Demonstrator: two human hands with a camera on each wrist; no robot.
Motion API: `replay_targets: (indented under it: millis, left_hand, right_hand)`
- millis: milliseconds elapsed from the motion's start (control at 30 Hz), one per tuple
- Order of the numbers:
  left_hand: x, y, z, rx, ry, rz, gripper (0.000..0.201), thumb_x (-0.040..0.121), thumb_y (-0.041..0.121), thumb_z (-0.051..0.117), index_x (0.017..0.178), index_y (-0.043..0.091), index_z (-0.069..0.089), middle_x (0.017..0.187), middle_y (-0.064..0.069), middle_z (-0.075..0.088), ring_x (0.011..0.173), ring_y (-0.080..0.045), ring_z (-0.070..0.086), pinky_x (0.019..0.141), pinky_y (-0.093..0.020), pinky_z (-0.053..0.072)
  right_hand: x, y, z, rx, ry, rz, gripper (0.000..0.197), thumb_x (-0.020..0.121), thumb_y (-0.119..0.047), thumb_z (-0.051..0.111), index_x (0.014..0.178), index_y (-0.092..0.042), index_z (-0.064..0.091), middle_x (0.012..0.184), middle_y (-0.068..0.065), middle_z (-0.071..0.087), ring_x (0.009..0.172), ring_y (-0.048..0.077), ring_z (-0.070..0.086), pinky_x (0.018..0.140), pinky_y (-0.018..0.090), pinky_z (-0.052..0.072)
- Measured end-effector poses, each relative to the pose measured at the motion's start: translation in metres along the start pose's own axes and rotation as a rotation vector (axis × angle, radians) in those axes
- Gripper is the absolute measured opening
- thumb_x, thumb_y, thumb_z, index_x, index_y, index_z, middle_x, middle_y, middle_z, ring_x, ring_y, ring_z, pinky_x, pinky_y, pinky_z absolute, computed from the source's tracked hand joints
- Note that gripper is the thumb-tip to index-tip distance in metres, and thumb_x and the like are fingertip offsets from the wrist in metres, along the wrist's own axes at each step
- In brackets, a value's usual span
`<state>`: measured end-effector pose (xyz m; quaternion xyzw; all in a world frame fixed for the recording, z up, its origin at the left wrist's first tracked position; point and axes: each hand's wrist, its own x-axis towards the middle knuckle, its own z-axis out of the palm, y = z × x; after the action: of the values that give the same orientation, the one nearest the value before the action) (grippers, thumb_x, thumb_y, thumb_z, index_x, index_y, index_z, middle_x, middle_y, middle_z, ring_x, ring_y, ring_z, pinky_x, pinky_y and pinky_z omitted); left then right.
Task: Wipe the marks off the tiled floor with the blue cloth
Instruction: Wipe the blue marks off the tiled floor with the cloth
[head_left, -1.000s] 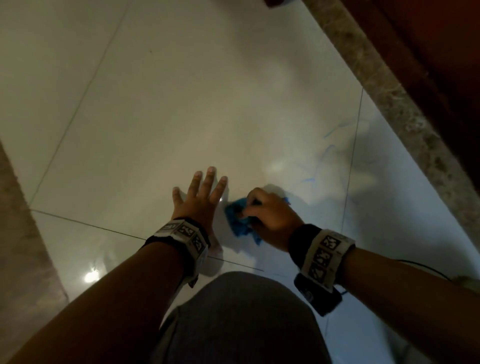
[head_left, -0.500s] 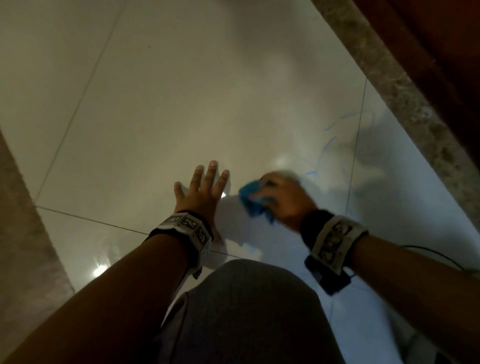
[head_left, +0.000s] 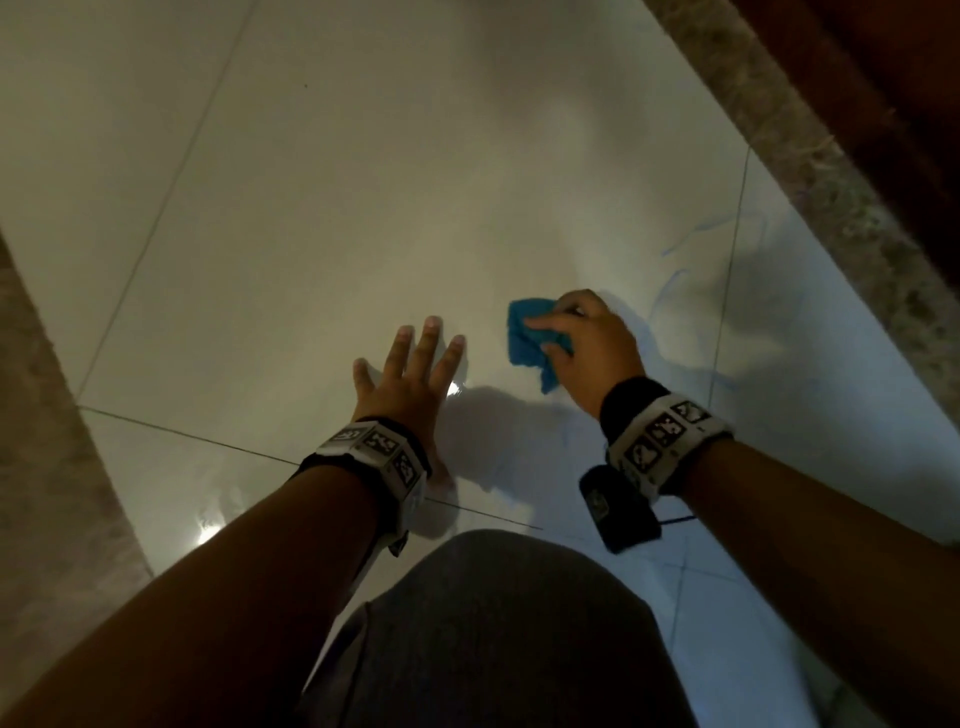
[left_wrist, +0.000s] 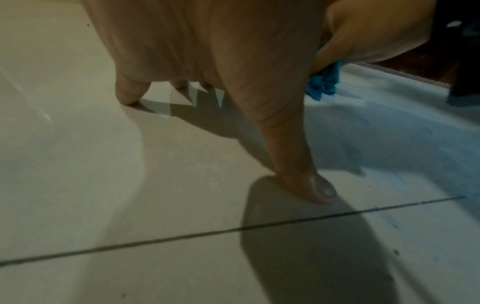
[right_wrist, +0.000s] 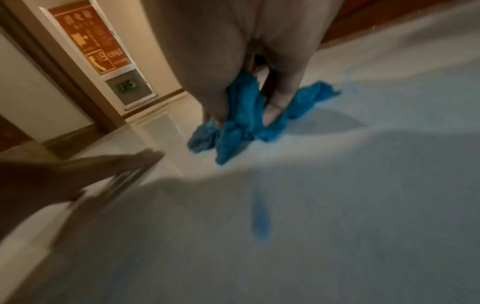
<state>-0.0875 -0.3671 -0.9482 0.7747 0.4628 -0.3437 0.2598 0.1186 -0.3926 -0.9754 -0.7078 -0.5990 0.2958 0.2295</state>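
My right hand (head_left: 582, 343) grips a crumpled blue cloth (head_left: 527, 343) and presses it on the glossy white tiled floor (head_left: 311, 234). The right wrist view shows my thumb and fingers curled into the blue cloth (right_wrist: 241, 115). Thin blue marks (head_left: 685, 234) curve over the tile beyond and to the right of the cloth, and a blue smear (right_wrist: 259, 218) lies nearer the wrist. My left hand (head_left: 415, 374) lies flat on the floor with its fingers spread, left of the cloth. In the left wrist view its thumb (left_wrist: 306, 174) touches the tile, with the cloth (left_wrist: 323, 82) behind it.
A speckled stone border (head_left: 805, 182) and dark wood (head_left: 883, 78) run along the right. Another stone strip (head_left: 47, 441) edges the left. My grey-clad knee (head_left: 493, 634) is at the bottom centre. A door frame with an orange sign (right_wrist: 91, 41) stands far off.
My right hand has slid the cloth away from me and to the right across the tile, closer to the blue marks. The left hand has stayed flat in place.
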Motion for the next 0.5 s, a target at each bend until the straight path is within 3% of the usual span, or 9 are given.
replay_targets:
  millis: [67, 133, 233, 267, 333, 400, 500]
  left_hand:
    - [-0.001, 0.0, -0.001, 0.002, -0.004, 0.0, 0.152, 0.053, 0.055, 0.087, 0.144, 0.029, -0.032, 0.152, -0.003, -0.038, 0.143, -0.03, -0.025, 0.113, -0.065, 0.005]
    - [-0.002, 0.002, -0.003, -0.002, -0.006, -0.001, 0.15, 0.055, 0.053, 0.086, 0.145, 0.029, -0.032, 0.152, -0.003, -0.038, 0.143, -0.03, -0.026, 0.113, -0.065, 0.005]
    - [-0.004, 0.003, -0.004, 0.003, -0.006, -0.009, 0.15, 0.055, 0.052, 0.086, 0.144, 0.029, -0.032, 0.152, -0.003, -0.039, 0.143, -0.03, -0.026, 0.114, -0.065, 0.006]
    - [-0.003, 0.002, -0.003, 0.004, -0.001, -0.01, 0.151, 0.054, 0.053, 0.086, 0.144, 0.029, -0.032, 0.152, -0.002, -0.039, 0.143, -0.03, -0.025, 0.114, -0.065, 0.006]
    - [-0.001, 0.001, -0.001, 0.012, 0.009, -0.01, 0.152, 0.052, 0.054, 0.087, 0.144, 0.029, -0.032, 0.152, -0.002, -0.038, 0.144, -0.03, -0.025, 0.113, -0.065, 0.007]
    - [-0.001, 0.001, 0.0, 0.02, 0.009, -0.011, 0.154, 0.05, 0.056, 0.087, 0.144, 0.029, -0.032, 0.152, -0.002, -0.038, 0.144, -0.03, -0.024, 0.113, -0.065, 0.007]
    - [-0.004, 0.002, -0.001, -0.003, 0.011, -0.003, 0.152, 0.052, 0.054, 0.087, 0.146, 0.029, -0.03, 0.153, -0.002, -0.037, 0.144, -0.03, -0.024, 0.114, -0.064, 0.005]
  right_hand:
    - [-0.019, -0.009, 0.016, 0.015, -0.049, -0.031, 0.016, 0.083, -0.005, 0.063, 0.097, -0.004, 0.07, 0.105, 0.017, 0.057, 0.091, 0.024, 0.055, 0.086, 0.017, 0.04]
    - [-0.054, -0.021, 0.028, -0.047, -0.246, -0.19, 0.014, 0.084, -0.012, 0.065, 0.097, -0.01, 0.068, 0.107, 0.013, 0.061, 0.096, 0.022, 0.058, 0.089, 0.028, 0.047]
    - [-0.061, -0.026, 0.012, -0.173, -0.509, -0.347, 0.026, 0.085, -0.007, 0.061, 0.109, -0.014, 0.068, 0.123, 0.01, 0.058, 0.112, 0.025, 0.055, 0.093, 0.018, 0.036]
    - [-0.047, -0.022, 0.005, -0.157, -0.496, -0.332, 0.025, 0.083, -0.005, 0.063, 0.106, -0.012, 0.07, 0.117, 0.013, 0.06, 0.107, 0.029, 0.057, 0.091, 0.019, 0.038]
    - [-0.017, -0.009, -0.004, -0.096, -0.266, -0.279, 0.024, 0.077, 0.0, 0.065, 0.099, -0.008, 0.072, 0.104, 0.019, 0.061, 0.095, 0.034, 0.059, 0.085, 0.019, 0.039]
    - [-0.006, -0.004, -0.004, -0.081, -0.097, -0.126, 0.024, 0.08, -0.001, 0.061, 0.1, -0.008, 0.072, 0.103, 0.019, 0.058, 0.093, 0.032, 0.057, 0.082, 0.02, 0.039]
    - [-0.044, -0.016, 0.009, 0.094, -0.218, -0.047, 0.018, 0.082, -0.012, 0.059, 0.095, -0.006, 0.069, 0.097, 0.015, 0.061, 0.085, 0.03, 0.059, 0.082, 0.042, 0.05]
